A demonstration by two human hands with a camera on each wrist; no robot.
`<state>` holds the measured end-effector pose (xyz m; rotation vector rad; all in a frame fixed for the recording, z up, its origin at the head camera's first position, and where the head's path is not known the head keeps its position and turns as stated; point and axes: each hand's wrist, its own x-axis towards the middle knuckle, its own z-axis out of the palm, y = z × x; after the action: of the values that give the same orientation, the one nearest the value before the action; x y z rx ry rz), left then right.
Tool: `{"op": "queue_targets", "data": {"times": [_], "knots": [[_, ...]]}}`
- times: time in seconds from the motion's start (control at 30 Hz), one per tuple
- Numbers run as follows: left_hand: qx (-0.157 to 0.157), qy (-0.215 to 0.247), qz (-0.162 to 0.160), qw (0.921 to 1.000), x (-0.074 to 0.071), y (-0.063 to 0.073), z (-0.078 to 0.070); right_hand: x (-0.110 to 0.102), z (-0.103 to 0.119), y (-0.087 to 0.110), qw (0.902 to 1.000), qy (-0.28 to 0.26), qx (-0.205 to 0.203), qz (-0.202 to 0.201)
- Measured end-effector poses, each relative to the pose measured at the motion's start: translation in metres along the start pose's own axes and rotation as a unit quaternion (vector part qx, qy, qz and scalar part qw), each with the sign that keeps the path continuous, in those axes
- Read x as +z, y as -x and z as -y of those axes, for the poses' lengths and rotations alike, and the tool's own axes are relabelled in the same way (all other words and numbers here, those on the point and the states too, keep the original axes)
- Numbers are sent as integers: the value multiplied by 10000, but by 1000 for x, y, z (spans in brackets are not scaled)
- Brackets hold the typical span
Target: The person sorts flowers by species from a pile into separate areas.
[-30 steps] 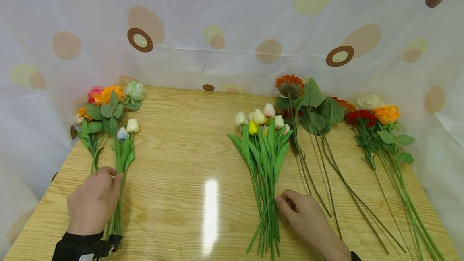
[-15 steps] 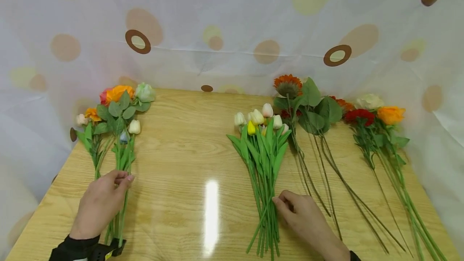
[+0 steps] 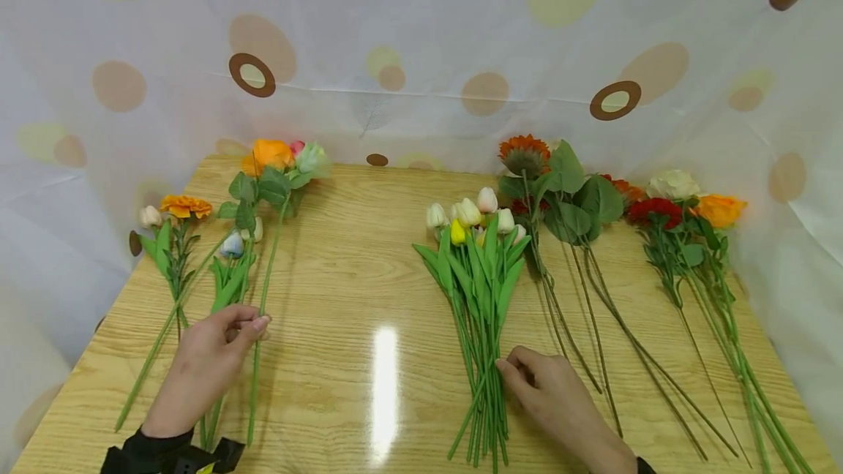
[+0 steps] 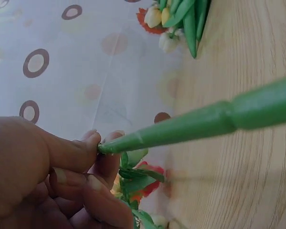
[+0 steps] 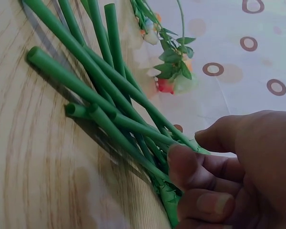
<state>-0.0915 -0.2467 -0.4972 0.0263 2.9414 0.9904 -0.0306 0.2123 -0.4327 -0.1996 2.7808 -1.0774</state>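
Note:
In the head view my left hand (image 3: pixel 214 360) pinches the long green stem of a pale green rose (image 3: pixel 312 159) between thumb and fingertips. The left wrist view shows this stem (image 4: pixel 181 126) leaving the fingertips. Close against it lie an orange rose (image 3: pixel 271 156), its stem slanting down to the left, and a pink flower (image 3: pixel 298 147). Under the hand are a blue tulip (image 3: pixel 233 244) and a white tulip, partly covered by leaves. My right hand (image 3: pixel 556 390) pinches a stem at the right edge of a tulip bunch (image 3: pixel 484 298); the right wrist view shows its stem ends (image 5: pixel 119 95).
An orange marigold-like flower (image 3: pixel 186 205) and a pale tulip (image 3: pixel 150 216) lie at the left. Orange sunflower-like blooms (image 3: pixel 525 156) with brown stems lie right of the tulips. Farther right are a red flower (image 3: pixel 655 212) and an orange rose (image 3: pixel 719 209). A patterned curtain (image 3: pixel 421 35) backs the wooden table (image 3: pixel 342 262).
My left hand has moved right, taking the pale green, orange and pink flowers along, away from the marigold-like flower. The orange rose's stem now slants left. My right hand has stayed put.

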Motion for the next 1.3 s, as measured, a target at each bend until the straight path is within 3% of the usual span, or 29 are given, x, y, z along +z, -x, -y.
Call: {"op": "queue_targets", "data": {"times": [0.07, 0.13, 0.23, 0.37, 0.5, 0.7, 0.83, 1.03, 1.2, 1.3], "knots": [[54, 195, 64, 9998, 2, 1, 1, 0, 0, 0, 10000, -7, 4, -4], [66, 551, 217, 9982, -5, 4, -10, 0, 0, 0, 10000, -8, 6, -10], [27, 1243, 457, 9912, -23, 11, -42, 0, 1, 1, 10000, 4, 11, -9], [-100, 2279, 845, 9700, -44, 20, -84, -1, 2, 1, 10000, -57, 46, 39], [-91, 3179, 1280, 9394, -48, 22, -101, -2, 3, 1, 9999, -140, 63, 68], [431, 4347, 2160, 8732, -33, 23, -110, 0, 6, 1, 9995, -152, -257, -49], [895, 4412, 2639, 8530, -17, 23, -124, 2, 10, 1, 9976, -249, -647, 5], [1567, 4125, 2946, 8476, 7, 20, -159, 4, 27, 1, 9907, -902, -980, 289], [1943, 3812, 3213, 8448, 35, 25, -194, 7, 42, 0, 9689, -1849, -1632, 196], [2088, 3599, 3268, 8485, 50, 31, -210, 7, 49, 1, 9583, -2211, -1808, 92]]}}
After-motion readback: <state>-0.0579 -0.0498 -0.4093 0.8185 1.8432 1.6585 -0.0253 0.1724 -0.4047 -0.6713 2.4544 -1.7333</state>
